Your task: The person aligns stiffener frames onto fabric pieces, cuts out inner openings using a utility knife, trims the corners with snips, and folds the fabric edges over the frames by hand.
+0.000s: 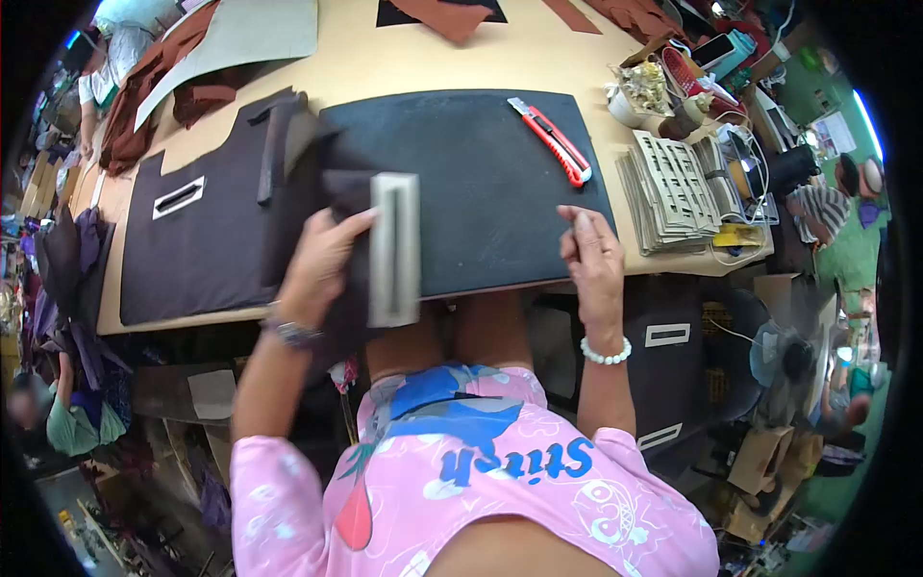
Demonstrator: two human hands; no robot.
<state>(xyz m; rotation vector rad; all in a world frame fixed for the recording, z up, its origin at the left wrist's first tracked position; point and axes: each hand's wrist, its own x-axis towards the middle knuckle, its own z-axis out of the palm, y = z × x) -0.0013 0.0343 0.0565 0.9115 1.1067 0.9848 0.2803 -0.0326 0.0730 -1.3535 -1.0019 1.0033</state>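
My left hand (pixel 322 264) is closed on a dark cloth piece (pixel 303 197), blurred by motion, above the left edge of the black mat (pixel 461 192). A pale rectangular patch with a long slot (pixel 394 250) lies on that cloth beside my fingertips. Over the mat's right front corner is my right hand (pixel 593 252), its fingers curled together in a pinch; what they hold, if anything, is too small to make out. A red utility knife (pixel 553 142) lies on the mat beyond it.
Dark cloth (pixel 192 250) with a pale slotted patch (pixel 180 198) covers the table's left part. Stacked slotted cards (pixel 673 188) stand at the right, near a white cup (pixel 630 104). Brown cloth (pixel 144 115) lies far left. Other people are partly visible at the left and right edges.
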